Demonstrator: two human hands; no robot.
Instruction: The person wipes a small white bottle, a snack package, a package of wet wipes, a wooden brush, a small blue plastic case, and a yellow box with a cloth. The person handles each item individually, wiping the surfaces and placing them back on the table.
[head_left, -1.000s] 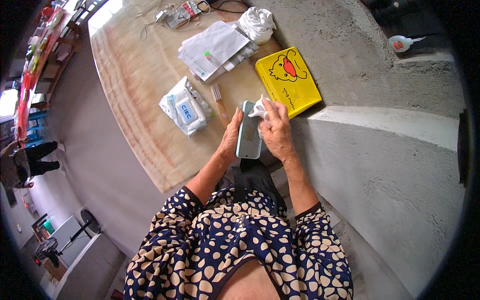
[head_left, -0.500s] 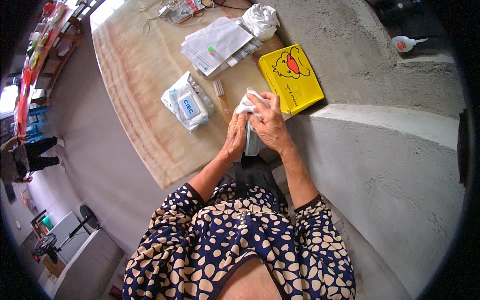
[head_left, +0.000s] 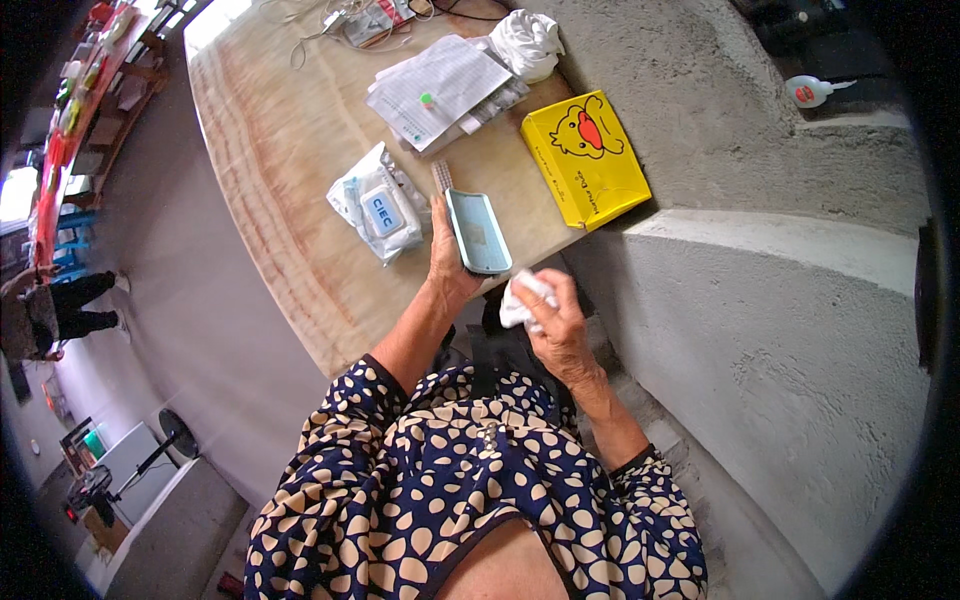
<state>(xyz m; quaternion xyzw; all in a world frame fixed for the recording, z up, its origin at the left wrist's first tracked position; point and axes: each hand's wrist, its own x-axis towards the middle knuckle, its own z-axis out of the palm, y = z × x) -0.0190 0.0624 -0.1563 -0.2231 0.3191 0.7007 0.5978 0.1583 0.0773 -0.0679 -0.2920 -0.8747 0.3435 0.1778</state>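
Pale wood grain runs across the table (head_left: 270, 150), and on it, going rightward, lies a wipes pack (head_left: 382, 212) with a blue label, then papers (head_left: 440, 90) farther back. Just right of the pack the left hand (head_left: 447, 262) is closed around the lower end of a grey-blue case (head_left: 477, 231), holding it face up over the table edge, a small comb-like item (head_left: 442, 176) just beyond its top. Right of that, and a little nearer the body, the right hand (head_left: 553, 322) is curled around a crumpled white wipe (head_left: 523, 299), fingers folded over it; the wipe sits just beside the case but apart from it. Farther right a yellow box (head_left: 585, 160) with a duck picture rests at the table's edge against a rough concrete ledge (head_left: 760, 330). Judging by this, a wiping of the case is in hand, caught at a pause between strokes. A next stroke would call for bringing the wipe flat onto the case while the left hand keeps it steady and tilted toward the wipe.
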